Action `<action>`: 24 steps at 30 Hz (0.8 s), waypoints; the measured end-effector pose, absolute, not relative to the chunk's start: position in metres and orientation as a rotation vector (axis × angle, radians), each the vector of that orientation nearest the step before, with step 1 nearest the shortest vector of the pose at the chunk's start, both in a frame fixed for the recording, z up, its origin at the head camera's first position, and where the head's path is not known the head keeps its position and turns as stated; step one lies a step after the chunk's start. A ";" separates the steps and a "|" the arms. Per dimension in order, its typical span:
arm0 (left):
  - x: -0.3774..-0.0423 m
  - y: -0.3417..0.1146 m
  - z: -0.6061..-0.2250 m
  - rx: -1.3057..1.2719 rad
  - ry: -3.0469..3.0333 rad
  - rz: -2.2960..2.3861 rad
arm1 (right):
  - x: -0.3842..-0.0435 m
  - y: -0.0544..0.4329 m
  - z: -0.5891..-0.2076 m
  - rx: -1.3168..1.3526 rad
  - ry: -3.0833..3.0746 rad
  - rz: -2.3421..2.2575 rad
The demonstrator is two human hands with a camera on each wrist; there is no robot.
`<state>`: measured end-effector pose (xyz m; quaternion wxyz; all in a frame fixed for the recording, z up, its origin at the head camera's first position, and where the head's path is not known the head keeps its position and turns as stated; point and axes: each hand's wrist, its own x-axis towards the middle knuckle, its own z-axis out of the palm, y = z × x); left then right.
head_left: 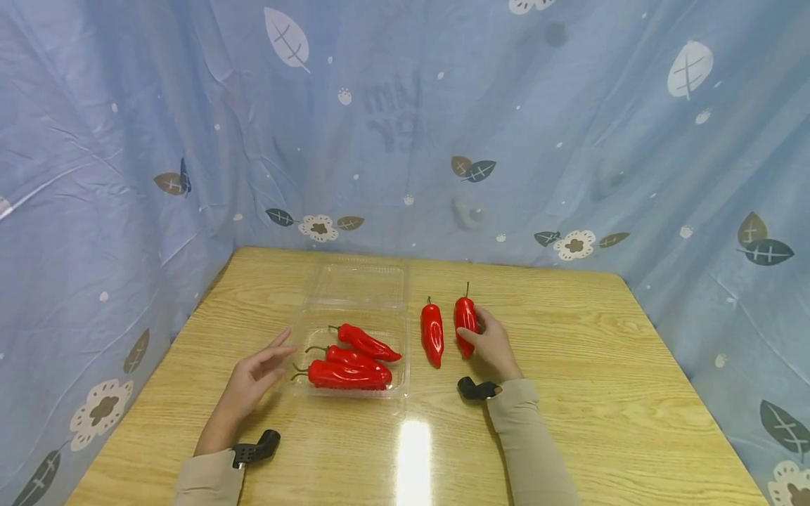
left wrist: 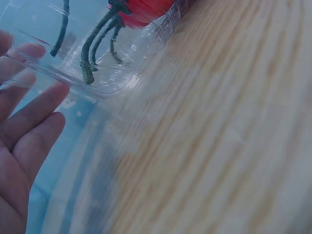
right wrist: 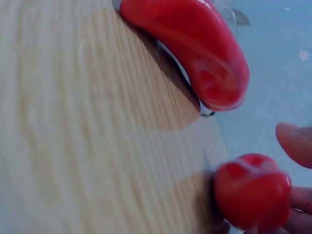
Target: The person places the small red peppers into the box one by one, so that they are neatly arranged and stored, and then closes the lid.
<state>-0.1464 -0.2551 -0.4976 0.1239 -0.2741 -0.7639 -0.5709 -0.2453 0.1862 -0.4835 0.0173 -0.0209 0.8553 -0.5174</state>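
My right hand (head_left: 495, 346) is over a red pepper (head_left: 465, 315) on the table. In the right wrist view, its thumb (right wrist: 296, 142) is raised apart from that pepper, while the other fingers lie close against the pepper's far side. A second red pepper (head_left: 432, 333) lies just to the left. Beside the left rim of a clear plastic clamshell box (head_left: 406, 379), my left hand (head_left: 252, 376) has its fingers spread and holds nothing. Inside the box, 3 red peppers (head_left: 363, 342) lie with their green stems (left wrist: 90, 53) toward that hand.
The box's clear lid (head_left: 361, 282) is folded back flat, away from me. A wooden table (head_left: 601, 393) carries everything, with a bright light reflection near its front. Blue patterned curtain (head_left: 411, 126) hangs behind and along both sides.
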 end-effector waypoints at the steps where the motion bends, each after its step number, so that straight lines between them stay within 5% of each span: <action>1: -0.146 -0.255 -0.497 -0.795 -2.228 -1.666 | -0.246 0.186 -0.485 -0.064 2.667 -1.605; 24: -0.146 -0.255 -0.498 -0.774 -2.238 -1.676 | -0.247 0.189 -0.489 0.001 2.773 -1.566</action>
